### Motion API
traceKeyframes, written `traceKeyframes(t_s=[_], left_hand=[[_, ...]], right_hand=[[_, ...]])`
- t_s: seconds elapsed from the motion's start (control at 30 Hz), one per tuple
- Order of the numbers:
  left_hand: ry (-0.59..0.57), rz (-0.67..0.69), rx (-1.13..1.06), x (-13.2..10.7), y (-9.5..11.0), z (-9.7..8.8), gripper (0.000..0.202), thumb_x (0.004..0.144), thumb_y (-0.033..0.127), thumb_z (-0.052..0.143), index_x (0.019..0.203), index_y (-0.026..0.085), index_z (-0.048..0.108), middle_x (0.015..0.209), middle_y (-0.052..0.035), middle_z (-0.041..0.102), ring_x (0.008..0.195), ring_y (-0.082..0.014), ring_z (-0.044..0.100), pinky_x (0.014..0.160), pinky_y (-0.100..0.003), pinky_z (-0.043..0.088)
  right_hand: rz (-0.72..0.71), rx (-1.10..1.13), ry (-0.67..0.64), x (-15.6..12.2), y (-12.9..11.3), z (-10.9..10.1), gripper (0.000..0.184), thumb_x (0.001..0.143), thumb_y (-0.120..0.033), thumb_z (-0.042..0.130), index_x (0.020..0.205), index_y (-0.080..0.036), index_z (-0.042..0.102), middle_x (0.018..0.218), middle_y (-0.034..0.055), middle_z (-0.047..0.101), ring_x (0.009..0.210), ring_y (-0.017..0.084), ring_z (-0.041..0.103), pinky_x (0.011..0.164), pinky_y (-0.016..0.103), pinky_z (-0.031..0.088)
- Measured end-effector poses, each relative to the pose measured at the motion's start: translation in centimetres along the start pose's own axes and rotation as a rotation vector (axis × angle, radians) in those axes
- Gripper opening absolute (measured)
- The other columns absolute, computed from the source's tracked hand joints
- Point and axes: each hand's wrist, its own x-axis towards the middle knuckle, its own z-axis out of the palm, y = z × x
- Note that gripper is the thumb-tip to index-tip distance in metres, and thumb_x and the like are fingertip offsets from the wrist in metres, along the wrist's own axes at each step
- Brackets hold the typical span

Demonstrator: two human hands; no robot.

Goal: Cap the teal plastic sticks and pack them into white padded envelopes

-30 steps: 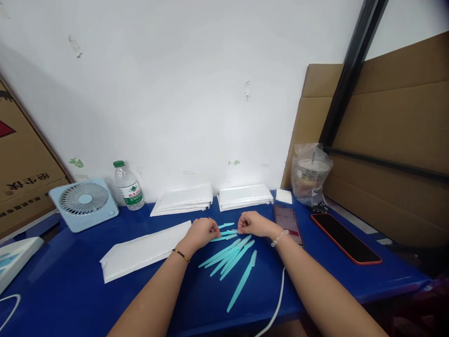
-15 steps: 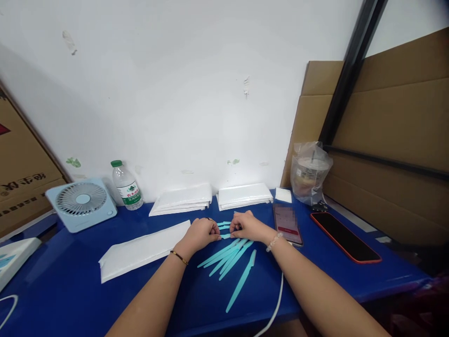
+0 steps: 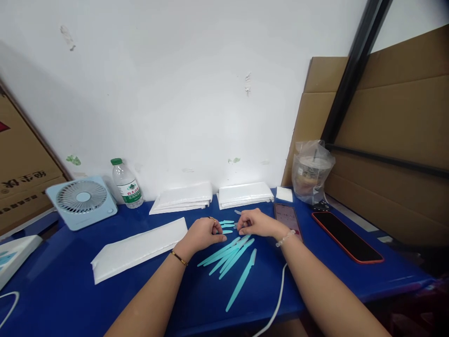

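Scuffed white wall point(image 3: 175, 93) rises beyond your hands, behind a blue table point(image 3: 63, 299). Since half a second ago, your right hand point(image 3: 257, 223) has drawn away from your left hand point(image 3: 204, 233), widening the gap, so the upper turquoise razors point(image 3: 227, 231) show more plainly between them. Your left fingers are curled, thumb slightly apart, beside those razors; your right fingertips are nearly together. Whether either grips anything, I cannot tell. Nearer you, below both hands, lies a fan of turquoise razors point(image 3: 228, 256); left of your left hand, a white pouch point(image 3: 140, 250).
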Motion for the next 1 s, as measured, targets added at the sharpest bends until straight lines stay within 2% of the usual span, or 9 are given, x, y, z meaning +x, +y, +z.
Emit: traceKeyframes(t_s=[0.13, 0.27, 0.43, 0.53, 0.63, 0.77, 0.9, 1.0], left_hand=[[-0.094, 0.011, 0.019, -0.2, 0.6, 0.6, 0.029, 0.065, 0.049, 0.065, 0.074, 0.022, 0.068, 0.072, 0.0008, 0.065, 0.064, -0.0139, 0.055, 0.053, -0.024, 0.032], [-0.099, 0.004, 0.052, 0.0, 0.5, 0.7, 0.023, 0.073, 0.043, 0.058, 0.070, 0.021, 0.066, 0.069, 0.0005, 0.065, 0.063, -0.0141, 0.055, 0.052, -0.024, 0.031], [0.025, 0.002, 0.172, 0.2, 0.1, -0.1, 0.018, 0.076, 0.035, 0.058, 0.069, 0.020, 0.064, 0.074, -0.0008, 0.067, 0.069, -0.0149, 0.057, 0.060, -0.025, 0.033], [0.089, -0.046, 0.154, 0.2, -0.2, -0.4, 0.017, 0.076, 0.037, 0.058, 0.076, 0.021, 0.065, 0.078, -0.0007, 0.066, 0.072, -0.0155, 0.057, 0.060, -0.025, 0.033], [0.083, -0.019, 0.080, 0.1, 0.0, -0.2, 0.021, 0.075, 0.042, 0.059, 0.079, 0.022, 0.066, 0.080, -0.0009, 0.065, 0.073, -0.0158, 0.057, 0.060, -0.024, 0.034], [-0.017, 0.026, -0.013, -0.1, 0.8, 0.6, 0.027, 0.075, 0.047, 0.057, 0.079, 0.022, 0.066, 0.077, -0.0005, 0.066, 0.068, -0.0149, 0.056, 0.056, -0.024, 0.032], [-0.069, 0.026, -0.018, -0.1, 1.4, 1.1, 0.028, 0.078, 0.045, 0.053, 0.077, 0.020, 0.066, 0.077, -0.0017, 0.067, 0.068, -0.0149, 0.056, 0.055, -0.024, 0.032], [-0.046, 0.038, 0.033, 0.0, 1.1, 1.0, 0.027, 0.080, 0.041, 0.051, 0.072, 0.019, 0.065, 0.077, -0.0031, 0.067, 0.070, -0.0157, 0.057, 0.058, -0.024, 0.033]], right_hand=[[-0.063, -0.062, -0.109, 0.6, -0.4, 1.0, 0.016, 0.068, -0.035, 0.073, 0.076, -0.022, 0.069, 0.075, -0.0022, 0.054, 0.071, 0.015, 0.054, 0.084, 0.035, 0.030], [-0.043, -0.069, -0.103, 0.7, -0.4, 1.1, 0.014, 0.072, -0.034, 0.070, 0.072, -0.021, 0.067, 0.074, -0.0021, 0.054, 0.072, 0.016, 0.053, 0.086, 0.036, 0.029], [0.105, -0.047, 0.025, 0.0, 0.1, -0.3, 0.008, 0.072, -0.026, 0.067, 0.071, -0.018, 0.066, 0.071, -0.0011, 0.060, 0.066, 0.014, 0.053, 0.078, 0.030, 0.033], [0.154, -0.013, 0.066, -0.6, 0.4, -1.2, 0.013, 0.072, -0.030, 0.067, 0.078, -0.018, 0.068, 0.076, 0.0003, 0.062, 0.068, 0.014, 0.054, 0.072, 0.027, 0.035], [0.095, -0.030, -0.028, -1.0, 0.6, -1.5, 0.020, 0.067, -0.036, 0.071, 0.080, -0.021, 0.069, 0.082, 0.0009, 0.062, 0.074, 0.016, 0.055, 0.078, 0.030, 0.035], [0.053, -0.056, -0.139, -0.8, 0.8, -0.8, 0.015, 0.066, -0.034, 0.073, 0.074, -0.021, 0.068, 0.076, -0.0019, 0.060, 0.072, 0.016, 0.055, 0.091, 0.039, 0.028], [0.001, -0.019, -0.082, -0.4, 0.6, -0.2, 0.014, 0.073, -0.034, 0.068, 0.076, -0.020, 0.066, 0.079, -0.0015, 0.059, 0.072, 0.015, 0.055, 0.090, 0.038, 0.028], [-0.014, -0.046, -0.035, -0.4, 0.5, -0.2, 0.015, 0.075, -0.035, 0.066, 0.076, -0.020, 0.065, 0.080, -0.0004, 0.059, 0.073, 0.015, 0.053, 0.086, 0.035, 0.030]])
